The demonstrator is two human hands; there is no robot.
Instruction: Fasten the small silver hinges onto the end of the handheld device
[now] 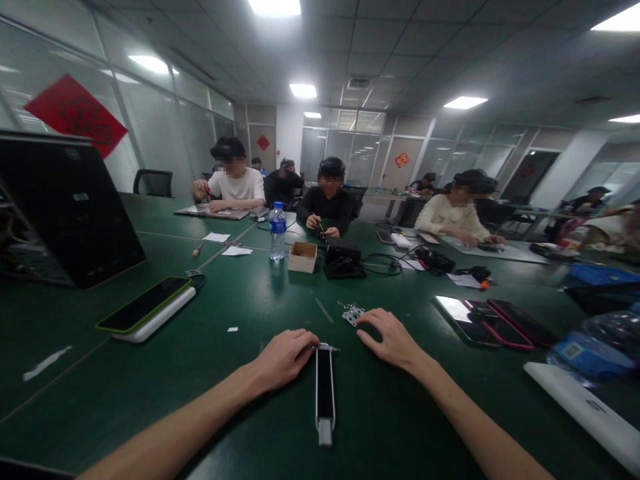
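**A:** The left hand (284, 360) is doing what, exactly?

**B:** It's lying lightly curled on the green table (125, 393), with its fingertips touching the far end of a slim black-and-white handheld device (325, 393). I can't tell whether it's gripping that end or only brushing it, because the fingers are covering the contact.

**A:** And the right hand (393, 340)?

**B:** It's resting palm down with its fingers spread wide, just beside the device's far end and close to a small perforated metal bracket (353, 315). It isn't holding anything that I can see.

**A:** Can you make out what the device is?

**B:** Not really. It's lying lengthwise between the two forearms, and a small metal tip is poking out at its far end, but that tip is too small to identify. The bracket's details are hard to make out too.

**A:** What's nearby?

**B:** A row of smartphones (493, 322) is lying off to the right. Farther along the table, a co-worker (327, 200) is holding something dark, too small to identify.
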